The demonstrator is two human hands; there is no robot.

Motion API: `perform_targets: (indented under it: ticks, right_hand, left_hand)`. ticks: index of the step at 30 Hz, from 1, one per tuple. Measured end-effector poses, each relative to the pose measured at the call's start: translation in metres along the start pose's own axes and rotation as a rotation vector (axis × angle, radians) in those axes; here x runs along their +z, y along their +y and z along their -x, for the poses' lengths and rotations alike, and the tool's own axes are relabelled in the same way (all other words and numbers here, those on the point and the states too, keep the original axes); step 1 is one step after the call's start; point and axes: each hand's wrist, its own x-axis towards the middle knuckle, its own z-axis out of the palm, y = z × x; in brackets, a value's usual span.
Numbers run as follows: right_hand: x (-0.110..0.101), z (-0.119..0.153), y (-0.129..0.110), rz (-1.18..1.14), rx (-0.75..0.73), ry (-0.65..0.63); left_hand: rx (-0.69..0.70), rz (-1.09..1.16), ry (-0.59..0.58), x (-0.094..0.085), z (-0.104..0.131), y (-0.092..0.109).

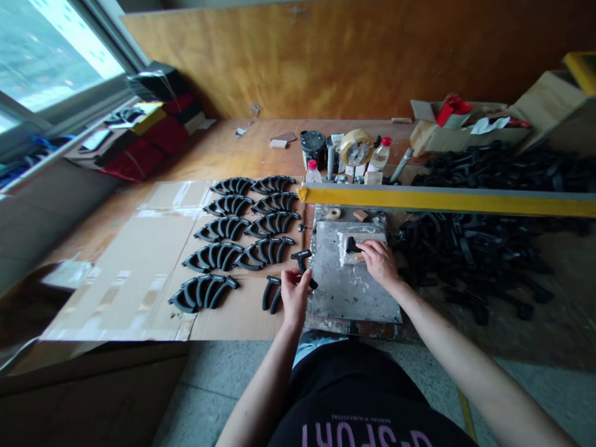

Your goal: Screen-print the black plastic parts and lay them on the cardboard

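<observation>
Daylight enters my head view from a window (60,49) at upper left, its panes washed pale, while the right side sinks into shadow. Glare streaks the tape on the cardboard (162,248); wide-angle distortion stretches the edges, and soft focus blurs fine detail.

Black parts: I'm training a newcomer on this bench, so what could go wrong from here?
The left hand might knock its part into the nearby pair. The right hand is over a smeared block, so its fingers may pick up residue. The small bottle beside the yellow bar could tip if bumped.
</observation>
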Motion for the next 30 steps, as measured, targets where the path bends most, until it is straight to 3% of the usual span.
perform_targets:
  ticks: [3, 6, 25, 30]
  right_hand:
    - [-0.002, 0.001, -0.002, -0.005, 0.018, -0.005]
    - [-0.003, 0.001, -0.003, -0.010, 0.015, 0.004]
    - [0.003, -0.001, 0.003, -0.030, 0.014, 0.003]
    - [-0.001, -0.004, 0.005, -0.029, 0.018, -0.031]
  left_hand:
    - [-0.053, 0.128, -0.083, 0.016, 0.007, 0.004]
    - [-0.041, 0.119, -0.112, 0.019, 0.007, 0.007]
    - [-0.046, 0.087, -0.068, -0.003, -0.002, 0.010]
    - [-0.033, 0.019, -0.123, -0.006, 0.000, 0.005]
